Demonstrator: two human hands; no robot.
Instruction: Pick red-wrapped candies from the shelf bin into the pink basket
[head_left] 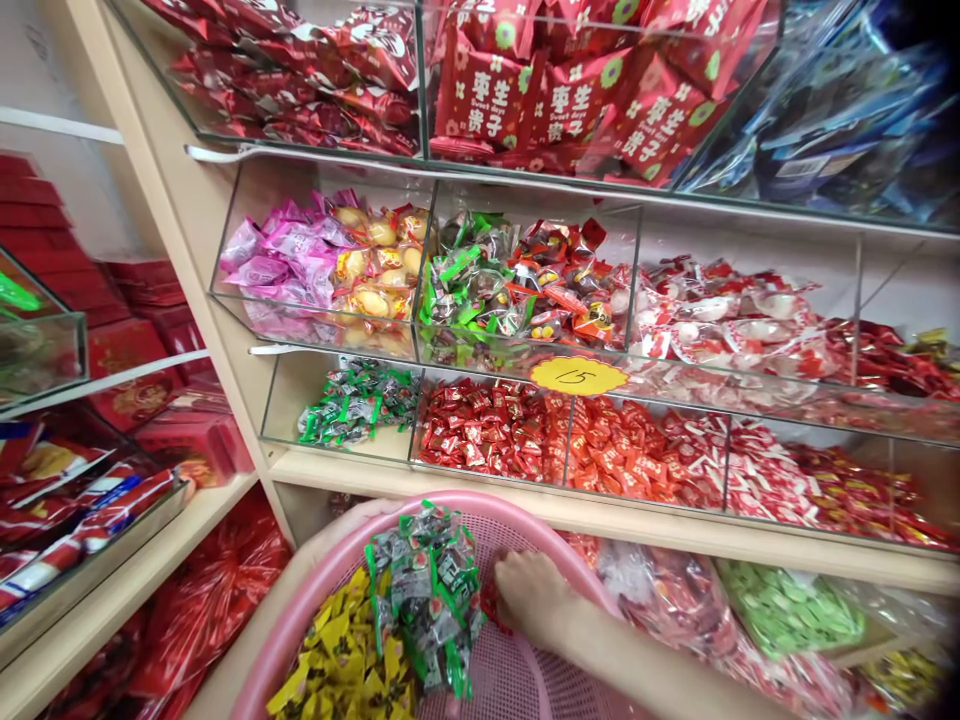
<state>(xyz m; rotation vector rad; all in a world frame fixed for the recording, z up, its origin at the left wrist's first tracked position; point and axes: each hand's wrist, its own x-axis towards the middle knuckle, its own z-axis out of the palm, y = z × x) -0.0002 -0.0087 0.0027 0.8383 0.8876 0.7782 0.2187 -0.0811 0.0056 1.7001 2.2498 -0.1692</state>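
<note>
A pink plastic basket (501, 507) with mesh walls is held in front of the shelves. My left hand (358, 522) reaches round its far-left side and grips the rim, its fingers partly hidden. Inside the basket lie yellow-wrapped candies (341, 650) on the left, with a heap of green and clear wrapped candies (429, 590) beside them. My right hand (534, 597) is down in the basket, closed in a fist. Red-wrapped candies (491, 608) show at its fingers, against the basket's inner side; the fingertips are hidden.
Above the basket, clear divided bins (491, 475) hold red, orange, green and white wrapped candies. A yellow tag (579, 376) marked 15 hangs on the middle row. Red packets (487, 100) fill the top row. Bagged candies (795, 605) lie below the wooden shelf edge (337, 470).
</note>
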